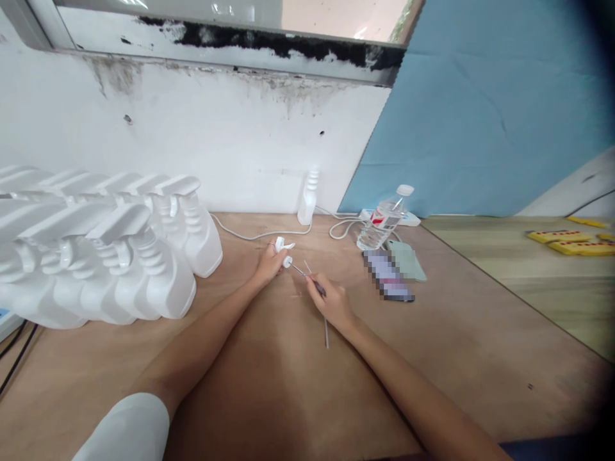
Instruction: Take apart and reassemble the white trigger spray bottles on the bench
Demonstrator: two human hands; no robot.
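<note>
My left hand is closed around a white trigger spray head, its trigger pointing right and its round collar facing my right hand. In my right hand is a screwdriver, gripped by its dark handle. The thin metal shaft reaches to the collar of the spray head; whether the tip is inside it I cannot tell. A thin pale tube lies under my right hand, showing on both sides of it. Beyond my hands a white bottle without a spray head stands upright against the wall.
Rows of white spray bottles with heads on stand at the left. To the right are a clear water bottle, a phone and a pale green flat object. A white cable runs along the wall. Yellow packets lie far right.
</note>
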